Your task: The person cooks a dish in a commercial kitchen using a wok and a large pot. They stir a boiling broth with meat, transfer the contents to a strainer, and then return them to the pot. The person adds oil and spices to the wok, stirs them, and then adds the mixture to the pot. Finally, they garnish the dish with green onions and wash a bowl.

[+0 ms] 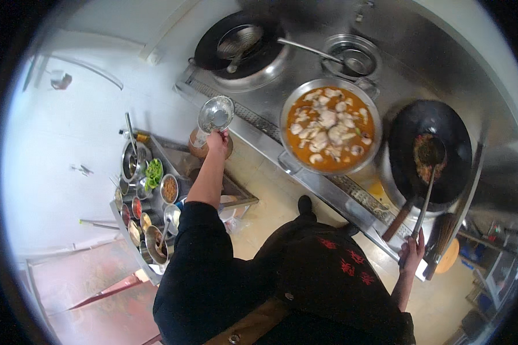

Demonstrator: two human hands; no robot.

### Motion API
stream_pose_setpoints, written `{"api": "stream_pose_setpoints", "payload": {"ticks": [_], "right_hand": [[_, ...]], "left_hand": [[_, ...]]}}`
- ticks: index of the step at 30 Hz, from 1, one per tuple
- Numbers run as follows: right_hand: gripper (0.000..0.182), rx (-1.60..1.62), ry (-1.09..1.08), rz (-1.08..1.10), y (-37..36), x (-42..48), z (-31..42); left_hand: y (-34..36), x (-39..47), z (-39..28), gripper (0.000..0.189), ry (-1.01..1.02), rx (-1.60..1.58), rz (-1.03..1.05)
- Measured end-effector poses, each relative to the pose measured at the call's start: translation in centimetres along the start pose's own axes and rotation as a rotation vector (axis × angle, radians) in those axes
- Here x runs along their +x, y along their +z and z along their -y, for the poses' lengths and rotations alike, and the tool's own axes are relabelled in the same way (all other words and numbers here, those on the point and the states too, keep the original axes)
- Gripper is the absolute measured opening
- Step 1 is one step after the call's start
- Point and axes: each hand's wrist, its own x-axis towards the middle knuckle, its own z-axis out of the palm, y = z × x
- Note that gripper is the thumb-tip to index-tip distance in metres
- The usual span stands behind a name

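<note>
My left hand (218,140) grips the rim of a metal bowl (216,114) that has a few pale bits stuck to its inside. The bowl hangs beyond the front edge of the steel range, over a brown bin-like container (197,148). With my right hand (412,251) I hold the handle of a long ladle (429,189). Its head lies in a black wok (403,142) on the right burner, among reddish-brown minced or chopped food (421,166). Left of the wok stands a wide two-handled metal pot (287,125) of orange-brown broth with pale sliced mushrooms or similar pieces (328,118).
A second wok (207,43) with a strainer (237,45) sits at the far left. Behind the pot, another ladle (311,51) rests in a round steel container (373,47). Ingredient containers, including chopped greens (153,173), crowd the left-hand table. A bamboo brush (440,241) lies at right.
</note>
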Motion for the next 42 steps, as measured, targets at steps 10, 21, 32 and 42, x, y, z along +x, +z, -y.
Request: {"api": "stream_pose_setpoints", "payload": {"ticks": [10,21,32,42], "right_hand": [[0.064,-0.667,-0.456,0.015,-2.2,-4.4,-0.4],[0.070,-0.861,-0.017,-0.179,-1.2,-12.3,5.9],[0.068,-1.156,-0.082,-0.174,5.0,-9.2,5.5],[0.069,-1.261,-0.328,-0.268,3.3,0.9,2.1]], "left_hand": [[-5.1,19.2,-1.1,0.017,-0.089,-0.187,-0.185],[-11.2,32.1,-1.0,0.026,-0.112,-0.022,0.427],[-5.2,27.3,-2.2,0.048,-0.322,0.047,-0.060],[1.7,0.7,-1.9,0.024,0.017,0.312,0.410]]}}
